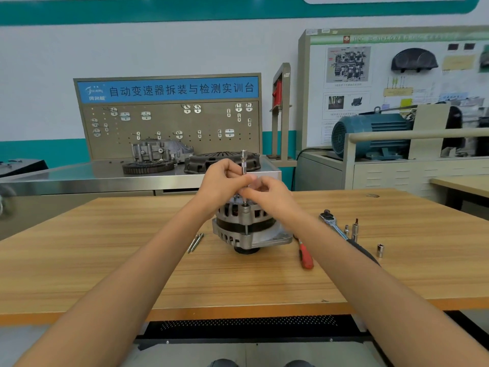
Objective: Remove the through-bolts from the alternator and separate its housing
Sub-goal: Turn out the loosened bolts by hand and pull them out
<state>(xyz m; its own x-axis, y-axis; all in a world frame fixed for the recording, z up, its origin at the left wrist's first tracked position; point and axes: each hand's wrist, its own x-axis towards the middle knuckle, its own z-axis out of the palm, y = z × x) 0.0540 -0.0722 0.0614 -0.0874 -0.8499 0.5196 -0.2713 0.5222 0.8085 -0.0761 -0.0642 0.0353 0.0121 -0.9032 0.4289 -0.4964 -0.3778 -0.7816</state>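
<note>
A silver and black alternator [247, 229] stands pulley-down at the middle of the wooden table [132, 274]. A chrome extension bar with a socket [244, 161] stands upright over a through-bolt on the alternator's top rim. My left hand [223, 181] grips the bar's shaft. My right hand [267, 193] pinches its lower part just above the housing; the fingers look blurred. Two removed through-bolts [195, 242] lie on the table left of the alternator.
Right of the alternator lie a red-handled screwdriver [305, 256], a ratchet [334, 225] and several loose sockets [354, 230]. One socket [380, 250] stands apart. Behind the table a steel bench [79, 178] carries a pegboard, a ring gear and a clutch cover.
</note>
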